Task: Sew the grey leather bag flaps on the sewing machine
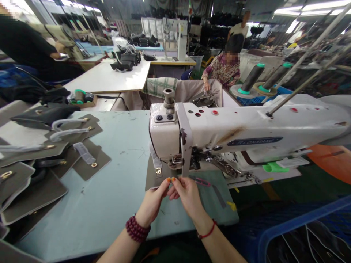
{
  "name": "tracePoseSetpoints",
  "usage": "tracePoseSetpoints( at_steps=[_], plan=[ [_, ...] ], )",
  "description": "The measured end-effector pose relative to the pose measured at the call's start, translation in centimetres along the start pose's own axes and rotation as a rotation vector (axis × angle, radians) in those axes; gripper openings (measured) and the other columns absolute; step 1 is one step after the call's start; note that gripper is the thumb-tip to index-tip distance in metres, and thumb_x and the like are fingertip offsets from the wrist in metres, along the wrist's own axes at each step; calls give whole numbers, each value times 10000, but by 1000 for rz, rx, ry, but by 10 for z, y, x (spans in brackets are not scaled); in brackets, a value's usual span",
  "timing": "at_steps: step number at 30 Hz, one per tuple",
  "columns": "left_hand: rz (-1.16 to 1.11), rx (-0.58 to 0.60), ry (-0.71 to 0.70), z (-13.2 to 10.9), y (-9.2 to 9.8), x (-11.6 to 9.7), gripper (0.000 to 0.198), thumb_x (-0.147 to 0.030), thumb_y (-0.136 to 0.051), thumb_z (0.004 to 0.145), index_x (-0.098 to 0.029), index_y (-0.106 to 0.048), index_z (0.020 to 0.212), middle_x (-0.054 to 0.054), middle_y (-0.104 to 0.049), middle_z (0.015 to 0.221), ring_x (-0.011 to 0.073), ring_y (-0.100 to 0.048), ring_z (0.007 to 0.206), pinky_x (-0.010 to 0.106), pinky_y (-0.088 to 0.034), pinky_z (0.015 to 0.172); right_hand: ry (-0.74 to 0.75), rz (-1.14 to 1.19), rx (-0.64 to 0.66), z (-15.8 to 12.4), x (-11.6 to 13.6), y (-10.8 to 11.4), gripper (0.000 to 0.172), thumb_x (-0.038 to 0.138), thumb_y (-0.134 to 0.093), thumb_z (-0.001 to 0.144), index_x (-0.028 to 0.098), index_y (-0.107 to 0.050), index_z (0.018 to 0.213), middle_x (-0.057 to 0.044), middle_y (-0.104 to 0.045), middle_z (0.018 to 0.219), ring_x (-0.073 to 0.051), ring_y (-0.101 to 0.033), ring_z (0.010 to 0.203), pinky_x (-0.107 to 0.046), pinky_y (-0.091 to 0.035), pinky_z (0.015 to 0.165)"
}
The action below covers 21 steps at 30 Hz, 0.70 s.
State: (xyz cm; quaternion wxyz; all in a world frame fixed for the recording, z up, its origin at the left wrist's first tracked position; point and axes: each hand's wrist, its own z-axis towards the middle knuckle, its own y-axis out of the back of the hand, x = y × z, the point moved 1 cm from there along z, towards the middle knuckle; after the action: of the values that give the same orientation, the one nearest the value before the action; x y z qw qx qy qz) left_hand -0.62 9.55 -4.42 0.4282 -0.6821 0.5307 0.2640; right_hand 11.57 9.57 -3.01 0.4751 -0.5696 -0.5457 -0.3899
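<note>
A dark grey bag panel (151, 175) lies under the head of a white sewing machine (164, 133). A strap wrapped in clear plastic, with a gold buckle (158, 171), is on it. At the panel's near edge, my left hand (153, 203) pinches with thumb and fingers, the fingers partly hidden beneath. Close beside it, thumb tips almost touching, my right hand (188, 195) is closed on the same edge, its fingers curled under. The needle area is mostly hidden by the machine's head. Just right of my right hand lie pink-handled thread snips (201, 180).
Several similar panels (91, 160) with straps are piled on the left of the pale blue table (109, 204). At lower right stands a blue crate (263, 233) with dark pieces inside. Thread cones (251, 78) stand behind the machine. A person (222, 69) works across from me.
</note>
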Motion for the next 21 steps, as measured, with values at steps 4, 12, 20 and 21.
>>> tracePoseSetpoints(
  at_steps=[4, 12, 20, 21],
  plan=[
    [-15, 29, -17, 8, -1, -7, 350, -429, -693, 736, -90, -724, 654, 67, -678, 663, 169, -568, 677, 276, -442, 697, 14, -19, -23, 9, 1, -1, 418, 524, -544, 838, 151, -582, 655, -32, -666, 555, -125, -616, 449, -187, -452, 454],
    [-11, -35, -47, 28, 4, -13, 329, -420, -743, 667, -110, -676, 580, 17, -590, 535, 149, -515, 586, 277, -422, 619, -11, 14, -66, 23, -1, -4, 427, 526, -552, 827, 132, -636, 685, -55, -684, 577, -119, -614, 437, -183, -463, 441],
    [35, -107, -92, 37, 2, -20, 348, -456, -763, 598, -135, -638, 553, -9, -534, 468, 144, -506, 534, 272, -404, 554, -66, 62, -73, 15, -7, -3, 455, 577, -565, 802, 127, -633, 785, -55, -684, 581, -119, -616, 439, -170, -437, 418],
    [36, -121, -104, 37, 1, -20, 352, -459, -762, 596, -138, -628, 545, -12, -528, 464, 141, -502, 528, 269, -400, 548, -73, 72, -66, 14, -9, -3, 455, 579, -567, 801, 128, -628, 788, -55, -685, 586, -118, -615, 439, -168, -431, 413]
  ],
)
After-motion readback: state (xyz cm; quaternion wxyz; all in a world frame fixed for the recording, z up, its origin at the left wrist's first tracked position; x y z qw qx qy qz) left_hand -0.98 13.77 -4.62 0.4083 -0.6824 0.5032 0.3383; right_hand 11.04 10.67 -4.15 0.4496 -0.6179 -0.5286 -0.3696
